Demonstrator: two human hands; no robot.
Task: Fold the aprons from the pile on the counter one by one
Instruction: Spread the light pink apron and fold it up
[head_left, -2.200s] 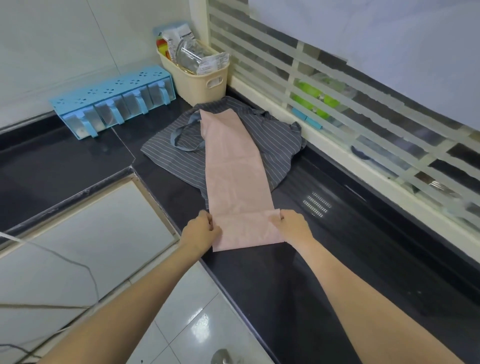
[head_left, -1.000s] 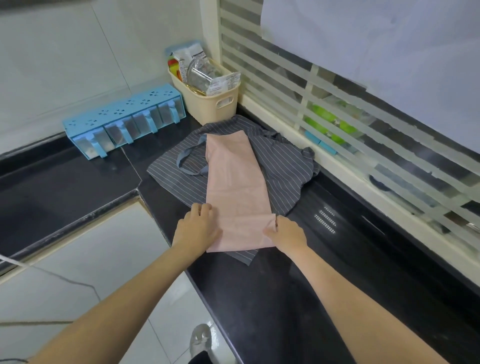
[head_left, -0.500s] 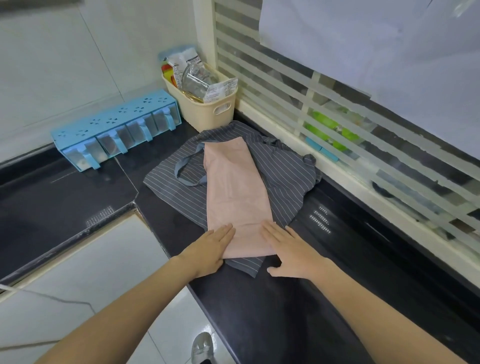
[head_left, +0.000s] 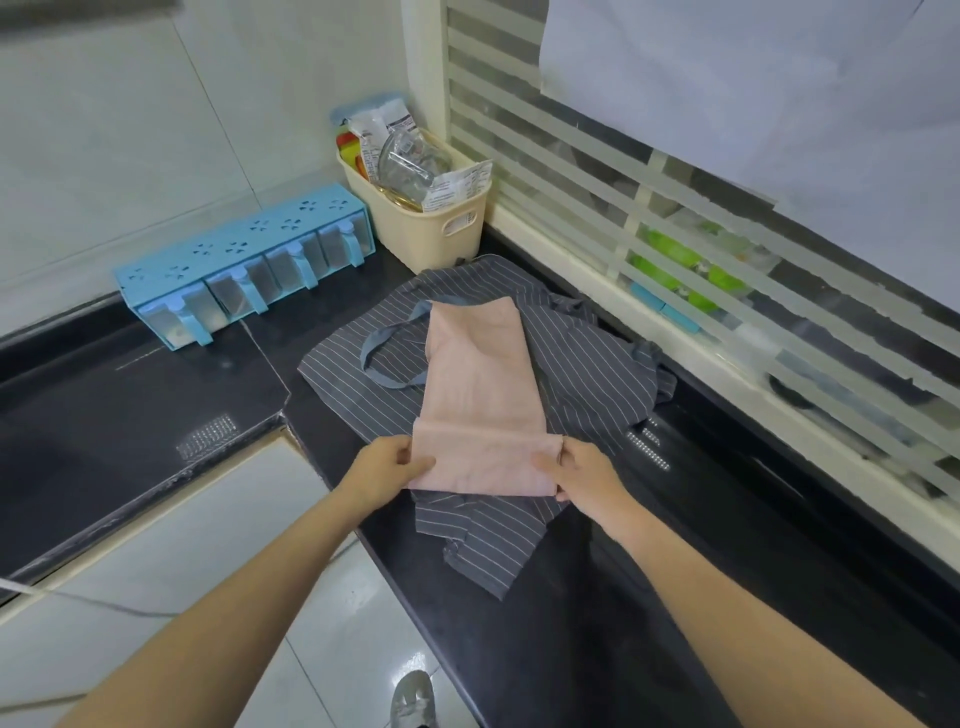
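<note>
A pink apron (head_left: 480, 379), folded into a long narrow strip, lies on top of a grey striped apron (head_left: 587, 364) spread over the black counter (head_left: 597, 623). The strip's near end is turned up and over toward the far end. My left hand (head_left: 387, 470) pinches the left corner of that raised end. My right hand (head_left: 584, 473) pinches its right corner. A grey strap loop of the striped apron shows to the left of the pink strip.
A blue spice-box rack (head_left: 244, 265) stands by the back wall. A cream basket (head_left: 431, 223) with packets and a glass jar sits in the corner. A slatted window frame (head_left: 675, 249) runs along the right. The counter edge drops to a tiled floor (head_left: 322, 649) at the left.
My hands lay flat on the near end of the pink strip half a second ago. Now both pinch its corners and have lifted that end up and forward.
</note>
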